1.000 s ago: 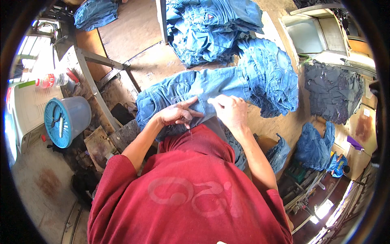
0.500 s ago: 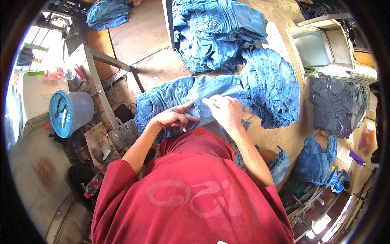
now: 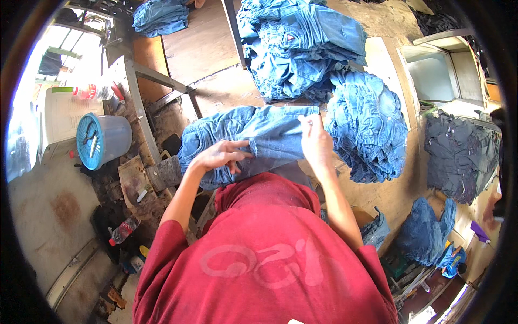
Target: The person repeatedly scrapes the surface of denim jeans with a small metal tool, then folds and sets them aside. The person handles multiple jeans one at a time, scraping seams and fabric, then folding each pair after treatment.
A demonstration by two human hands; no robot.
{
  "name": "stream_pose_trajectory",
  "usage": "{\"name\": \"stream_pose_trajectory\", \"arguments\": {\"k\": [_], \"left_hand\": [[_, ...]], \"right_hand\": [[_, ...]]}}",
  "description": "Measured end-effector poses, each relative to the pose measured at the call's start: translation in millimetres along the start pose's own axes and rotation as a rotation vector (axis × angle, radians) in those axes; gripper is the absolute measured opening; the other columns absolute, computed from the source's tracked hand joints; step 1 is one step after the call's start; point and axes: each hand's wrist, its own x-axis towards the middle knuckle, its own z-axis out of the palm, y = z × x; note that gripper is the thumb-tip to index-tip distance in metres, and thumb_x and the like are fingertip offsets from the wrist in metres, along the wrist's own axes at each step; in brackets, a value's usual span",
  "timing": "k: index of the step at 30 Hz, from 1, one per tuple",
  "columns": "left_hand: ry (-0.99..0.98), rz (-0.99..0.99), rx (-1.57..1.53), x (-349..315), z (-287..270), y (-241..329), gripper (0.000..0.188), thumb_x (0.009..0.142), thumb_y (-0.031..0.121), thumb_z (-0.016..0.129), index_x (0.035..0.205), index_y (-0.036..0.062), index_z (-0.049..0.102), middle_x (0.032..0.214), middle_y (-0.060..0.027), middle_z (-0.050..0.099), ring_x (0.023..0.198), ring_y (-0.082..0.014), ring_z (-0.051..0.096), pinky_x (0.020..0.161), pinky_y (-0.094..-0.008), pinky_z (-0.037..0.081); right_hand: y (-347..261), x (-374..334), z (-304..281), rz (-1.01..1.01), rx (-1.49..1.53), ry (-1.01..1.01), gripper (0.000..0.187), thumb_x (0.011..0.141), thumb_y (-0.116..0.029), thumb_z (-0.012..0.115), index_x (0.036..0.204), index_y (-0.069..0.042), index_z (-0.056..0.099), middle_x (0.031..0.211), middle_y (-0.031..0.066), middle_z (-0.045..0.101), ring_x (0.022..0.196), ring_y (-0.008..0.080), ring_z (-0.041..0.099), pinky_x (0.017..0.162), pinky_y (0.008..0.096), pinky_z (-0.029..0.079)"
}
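A pair of blue jeans [image 3: 270, 129] lies crosswise in front of me, close to my body. My right hand [image 3: 317, 143] is closed at its right end, fingertips pinching the cloth by the edge. On the left part, my left hand [image 3: 222, 156] rests with fingers apart and somewhat bent, touching the denim. Just right of the jeans sits a bunched pile of blue denim garments [image 3: 369, 127]. A taller stack of folded blue denim [image 3: 307, 40] stands behind. The tips of my left fingers are slightly blurred.
At left are a wooden frame [image 3: 141, 102] and a blue-lidded bucket [image 3: 110, 141] with tools on its lid. Dark folded garments [image 3: 458, 156] lie at right, above a blue denim bundle [image 3: 423, 229]. A plastic bottle [image 3: 124, 231] lies at lower left.
My right hand has moved right along the jeans to their end, and the cloth there now lies flatter and apart from the bunched pile. The view has shifted slightly.
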Motion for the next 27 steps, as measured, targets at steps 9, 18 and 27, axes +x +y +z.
{"name": "stream_pose_trajectory", "arguments": {"k": [9, 18, 27], "left_hand": [[1.173, -0.134, 0.443, -33, -47, -36, 0.05, 0.103, 0.043, 0.067, 0.13, 0.0014, 0.074, 0.118, -0.0223, 0.078, 0.108, -0.0347, 0.075, 0.097, -0.0398, 0.054], [1.565, 0.219, 0.735, -20, 35, -21, 0.07, 0.095, 0.028, 0.084, 0.15, -0.0044, 0.056, 0.132, -0.0244, 0.07, 0.117, -0.0328, 0.068, 0.101, -0.0386, 0.052], [0.483, -0.042, -0.492, -5, 165, -45, 0.063, 0.088, 0.023, 0.091, 0.138, -0.003, 0.064, 0.132, -0.0102, 0.071, 0.12, -0.0217, 0.066, 0.107, -0.0384, 0.051]], "right_hand": [[120, -39, 6, 0.362, 0.689, -0.091, 0.062, 0.091, -0.013, 0.089, 0.136, 0.007, 0.052, 0.138, 0.0196, 0.064, 0.114, 0.0224, 0.07, 0.085, 0.0304, 0.059], [126, -37, 8, 0.176, 0.324, 0.026, 0.034, 0.098, -0.02, 0.082, 0.106, 0.006, 0.062, 0.09, 0.0163, 0.069, 0.078, 0.0179, 0.065, 0.071, 0.0349, 0.053], [165, 78, -22, 0.129, 0.507, 0.395, 0.035, 0.103, -0.022, 0.074, 0.107, 0.009, 0.06, 0.109, 0.0241, 0.072, 0.094, 0.0246, 0.067, 0.085, 0.0396, 0.054]]}}
